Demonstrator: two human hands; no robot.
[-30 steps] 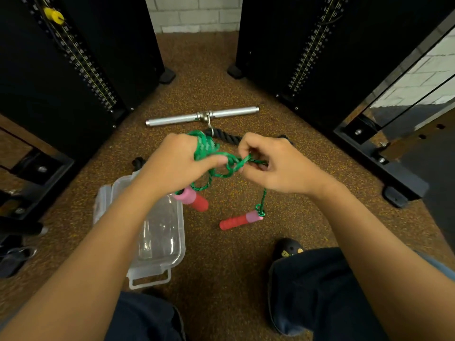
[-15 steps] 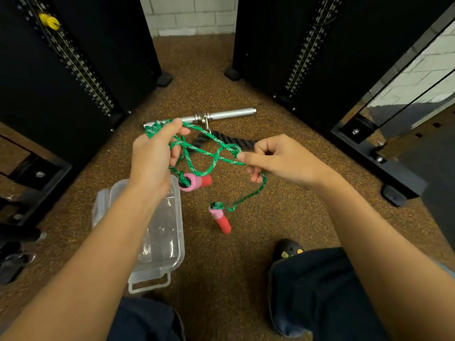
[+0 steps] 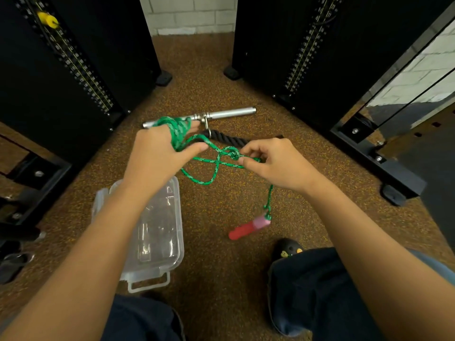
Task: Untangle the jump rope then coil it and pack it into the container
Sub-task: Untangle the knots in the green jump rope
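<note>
While the head camera looks down over both forearms, the left hand (image 3: 157, 153) is closed around a bundle of turns of the green jump rope (image 3: 216, 166), with several strands wrapped over its knuckles and fingers. To its right, the right hand (image 3: 275, 163) pinches the rope between thumb and fingertips, right beside a knot (image 3: 232, 153) that sits between the two hands. Below the knot a loose loop (image 3: 204, 179) of rope hangs in the air. From under the right hand a single strand drops down to a red and pink handle (image 3: 248, 228), which is tilted with its red end low near the speckled brown floor (image 3: 221, 70); whether it touches the floor cannot be told. A second handle is not visible. Under the left forearm stands a clear plastic container (image 3: 160, 242), open, with its clip (image 3: 149, 283) facing the person. Beyond the hands a metal bar (image 3: 229, 113) lies on the floor, with a black thick rope (image 3: 234, 139) clipped to it. Black weight-machine columns (image 3: 73, 57) stand at either side. A dark shoe (image 3: 286, 249) and dark trouser legs (image 3: 310, 286) fill the bottom.
</note>
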